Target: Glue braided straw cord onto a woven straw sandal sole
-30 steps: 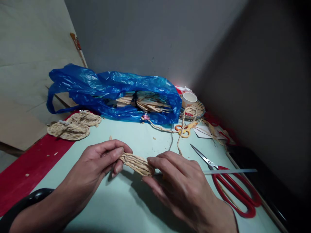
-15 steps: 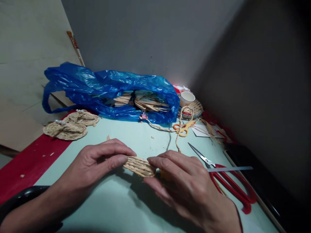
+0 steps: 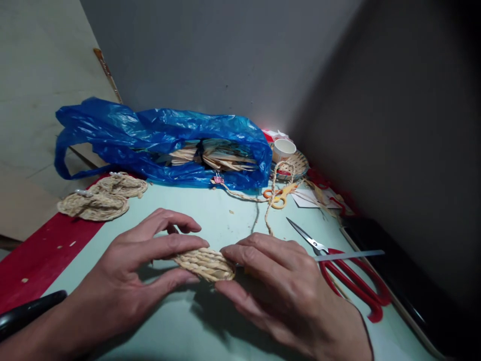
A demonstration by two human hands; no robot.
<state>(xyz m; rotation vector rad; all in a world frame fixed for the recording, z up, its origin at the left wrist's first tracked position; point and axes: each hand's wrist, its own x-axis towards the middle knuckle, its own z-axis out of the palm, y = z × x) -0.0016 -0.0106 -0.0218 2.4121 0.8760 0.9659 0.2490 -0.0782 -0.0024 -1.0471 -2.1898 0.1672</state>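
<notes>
Nearest me, the right hand (image 3: 285,287) pinches one end of a woven straw piece (image 3: 206,264) above the tabletop (image 3: 205,203); the left hand (image 3: 130,265) holds the other between finger and thumb, apparently shaping it. Even pressure seems called for next. Those left fingers are spread wider than half a second ago. Beyond lies a blue bag (image 3: 124,123).

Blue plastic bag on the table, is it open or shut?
Open: the blue plastic bag gapes on its near side, and a bundle of pale strips shows inside.
</notes>
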